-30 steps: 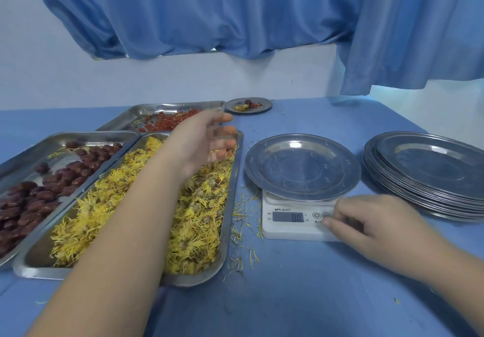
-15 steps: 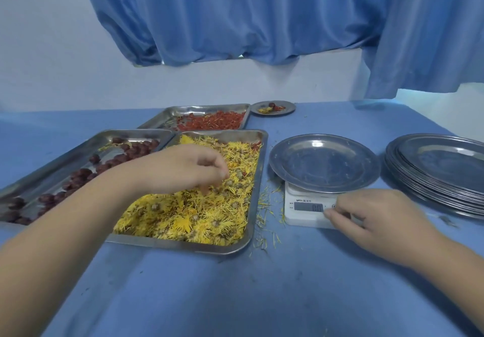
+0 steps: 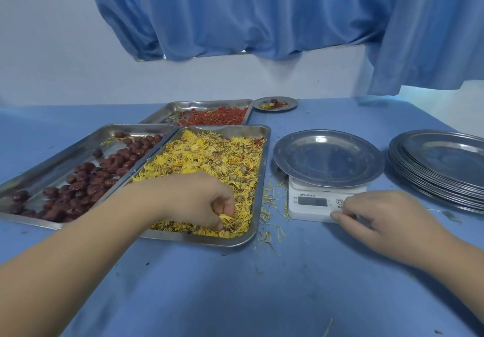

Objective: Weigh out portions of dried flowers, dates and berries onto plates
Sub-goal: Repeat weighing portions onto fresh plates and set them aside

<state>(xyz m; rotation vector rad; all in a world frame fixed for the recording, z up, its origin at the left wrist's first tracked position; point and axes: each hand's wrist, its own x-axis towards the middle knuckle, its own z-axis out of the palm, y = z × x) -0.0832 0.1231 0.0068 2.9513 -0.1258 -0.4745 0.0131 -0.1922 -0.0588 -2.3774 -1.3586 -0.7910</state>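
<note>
Your left hand (image 3: 199, 200) is curled into the dried flowers (image 3: 209, 158) at the near end of their tray (image 3: 199, 239), pinching a tuft. Your right hand (image 3: 387, 218) rests loose-fingered against the scale (image 3: 314, 205) front and grips nothing. Risks: leaning on the scale could skew the reading, and petals could shed on the way to the empty plate (image 3: 327, 157) sitting on it. Display digits are unreadable. Pinch size is hidden under your fingers.

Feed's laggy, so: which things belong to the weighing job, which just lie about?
Job: steel tray of yellow dried flowers; steel tray of dark red dates; steel tray of red berries; round steel plate; white scale; stack of steel plates.
Lying about: spilled yellow petals; blue curtain.
</note>
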